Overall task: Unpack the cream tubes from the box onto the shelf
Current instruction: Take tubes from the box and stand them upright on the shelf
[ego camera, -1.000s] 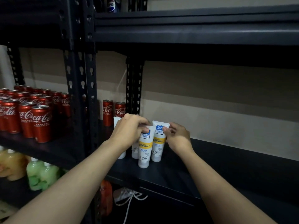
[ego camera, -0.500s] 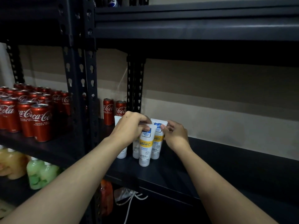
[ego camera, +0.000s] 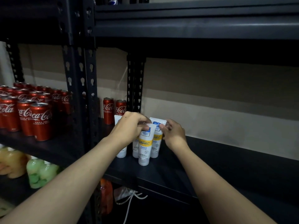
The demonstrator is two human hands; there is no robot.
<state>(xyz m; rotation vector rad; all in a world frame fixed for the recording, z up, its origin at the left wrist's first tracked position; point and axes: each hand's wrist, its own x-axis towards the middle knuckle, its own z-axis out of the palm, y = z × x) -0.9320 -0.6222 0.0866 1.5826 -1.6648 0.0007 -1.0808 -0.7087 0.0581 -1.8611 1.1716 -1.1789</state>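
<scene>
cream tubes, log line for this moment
left hand grips front tube top | right hand pinches right tube top | both upright on shelf

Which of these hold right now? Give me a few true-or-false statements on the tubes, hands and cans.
1. The cream tubes stand cap-down on the shelf. True.
2. The left hand grips the top of the front tube. True.
3. The right hand holds a can. False: it pinches the top of the right-hand tube.
4. The Coca-Cola cans lie toppled. False: they stand upright.
</scene>
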